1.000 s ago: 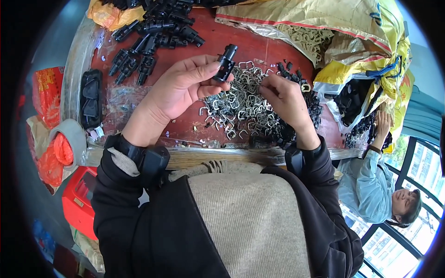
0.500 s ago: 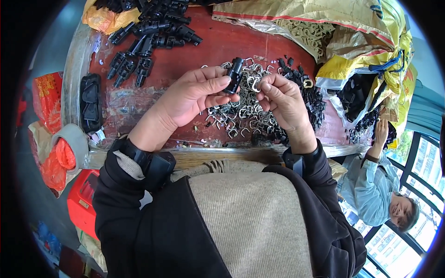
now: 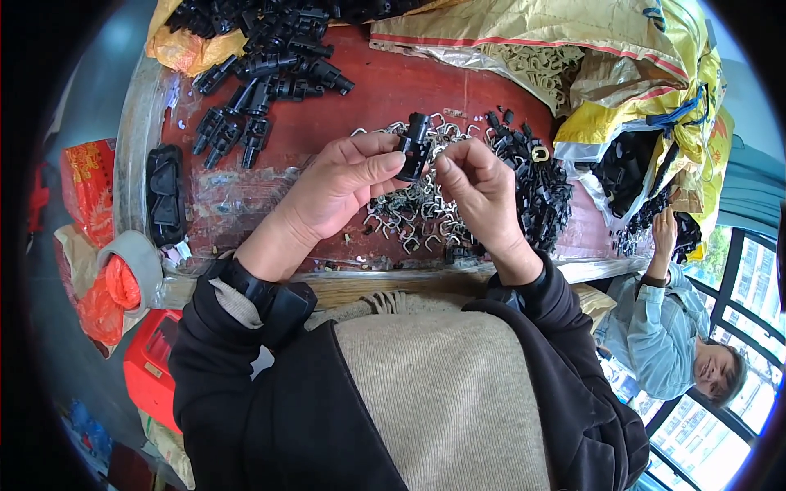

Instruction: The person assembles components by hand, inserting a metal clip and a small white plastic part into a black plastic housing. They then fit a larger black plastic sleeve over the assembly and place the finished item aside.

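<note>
Head view: left hand (image 3: 348,184) closed around small black plastic cylindrical fitting (image 3: 412,146), held upright above red tabletop (image 3: 393,90). Right hand (image 3: 479,192) just beside fitting, fingertips pinched together; pinched item too small to identify. Below both: heap of silver metal U-shaped clips (image 3: 409,217). Far left: pile of black plastic fittings (image 3: 262,61).
</note>
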### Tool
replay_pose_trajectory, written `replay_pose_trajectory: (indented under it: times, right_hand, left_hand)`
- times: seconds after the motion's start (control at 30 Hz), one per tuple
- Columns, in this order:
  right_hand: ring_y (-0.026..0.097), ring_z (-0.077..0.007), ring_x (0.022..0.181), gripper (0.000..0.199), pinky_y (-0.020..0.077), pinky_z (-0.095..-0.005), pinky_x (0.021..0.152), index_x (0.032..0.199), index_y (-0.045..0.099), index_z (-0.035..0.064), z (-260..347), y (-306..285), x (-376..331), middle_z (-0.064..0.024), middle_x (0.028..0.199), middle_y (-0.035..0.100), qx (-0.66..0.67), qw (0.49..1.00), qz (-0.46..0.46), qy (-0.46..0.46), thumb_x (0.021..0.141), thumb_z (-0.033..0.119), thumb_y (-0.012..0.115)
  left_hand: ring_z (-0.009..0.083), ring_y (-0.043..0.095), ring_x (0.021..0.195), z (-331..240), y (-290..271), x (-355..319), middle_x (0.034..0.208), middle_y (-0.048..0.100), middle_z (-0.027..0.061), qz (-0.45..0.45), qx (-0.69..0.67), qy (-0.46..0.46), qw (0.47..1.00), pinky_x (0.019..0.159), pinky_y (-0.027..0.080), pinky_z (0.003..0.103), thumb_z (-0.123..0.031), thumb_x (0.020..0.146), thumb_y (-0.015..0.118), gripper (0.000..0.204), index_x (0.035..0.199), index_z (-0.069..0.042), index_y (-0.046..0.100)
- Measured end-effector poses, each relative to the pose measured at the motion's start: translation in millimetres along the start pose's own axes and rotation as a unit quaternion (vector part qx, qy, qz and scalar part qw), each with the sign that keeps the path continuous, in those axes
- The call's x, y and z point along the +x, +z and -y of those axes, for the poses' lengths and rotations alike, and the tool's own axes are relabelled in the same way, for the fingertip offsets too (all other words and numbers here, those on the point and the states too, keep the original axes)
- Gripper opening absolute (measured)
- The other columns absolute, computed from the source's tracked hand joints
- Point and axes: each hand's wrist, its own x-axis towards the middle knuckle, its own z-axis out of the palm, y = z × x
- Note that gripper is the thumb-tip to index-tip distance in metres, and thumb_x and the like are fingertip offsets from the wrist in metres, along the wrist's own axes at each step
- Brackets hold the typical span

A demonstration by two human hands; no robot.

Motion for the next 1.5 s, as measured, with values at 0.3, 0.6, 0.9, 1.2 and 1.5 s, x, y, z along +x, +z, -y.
replay_pose_trajectory:
  times: [0.3, 0.6, 0.9, 1.2, 1.5]
  right_hand:
    - [0.044, -0.0033, 0.056, 0.012, 0.0359, -0.0167, 0.049, 0.079, 0.048, 0.0019, 3.5, 3.8, -1.8, 0.0001, 0.065, 0.049, 0.151, 0.988, 0.033, 0.018, 0.083, 0.013, 0.049]
    - [0.043, -0.0035, 0.057, 0.011, 0.0361, -0.0159, 0.05, 0.081, 0.048, 0.0023, 0.1, 6.4, -1.4, 0.0015, 0.066, 0.048, 0.167, 0.985, 0.043, 0.018, 0.082, 0.014, 0.05]
    - [0.041, -0.0054, 0.054, 0.013, 0.0348, -0.0197, 0.047, 0.075, 0.047, 0.0014, 3.7, 4.4, 0.8, 0.0009, 0.064, 0.047, 0.087, 0.994, -0.041, -0.06, 0.079, 0.012, 0.054]
    - [0.039, -0.0068, 0.052, 0.012, 0.033, -0.0201, 0.047, 0.071, 0.047, 0.0005, 11.2, 10.3, 5.9, -0.0012, 0.06, 0.044, -0.134, 0.97, -0.065, -0.191, 0.077, 0.007, 0.056]
    - [0.043, -0.0124, 0.051, 0.01, 0.035, -0.0225, 0.047, 0.071, 0.048, 0.0011, 0.3, -11.5, -2.5, -0.0053, 0.061, 0.048, -0.094, 0.991, -0.056, -0.081, 0.073, 0.004, 0.058]
  left_hand:
    - [0.0128, 0.054, 0.085, -3.5, 3.4, -0.3, 0.092, 0.057, 0.0047, -0.012, -0.031, -0.015, 0.999, 0.077, 0.044, 0.027, -0.009, 0.079, 0.052, 0.019, 0.096, -0.001, 0.054]
    - [0.0183, 0.055, 0.086, -5.6, 1.5, -1.1, 0.093, 0.055, 0.0121, 0.042, -0.056, -0.044, 0.997, 0.076, 0.046, 0.025, -0.016, 0.081, 0.049, 0.031, 0.103, 0.004, 0.045]
    - [0.0185, 0.057, 0.082, -6.0, 1.1, -0.5, 0.092, 0.055, 0.009, 0.012, -0.047, -0.084, 0.995, 0.071, 0.047, 0.023, -0.014, 0.082, 0.048, 0.027, 0.103, 0.002, 0.047]
    - [0.0168, 0.057, 0.081, -3.4, 4.2, -1.9, 0.093, 0.056, 0.0058, -0.024, -0.012, -0.099, 0.995, 0.066, 0.047, 0.021, -0.014, 0.082, 0.047, 0.024, 0.102, -0.001, 0.05]
    - [0.0163, 0.058, 0.078, -4.9, -3.0, 0.6, 0.085, 0.057, 0.0053, -0.06, -0.03, -0.064, 0.996, 0.065, 0.048, 0.02, -0.016, 0.08, 0.052, 0.02, 0.091, 0.0, 0.055]
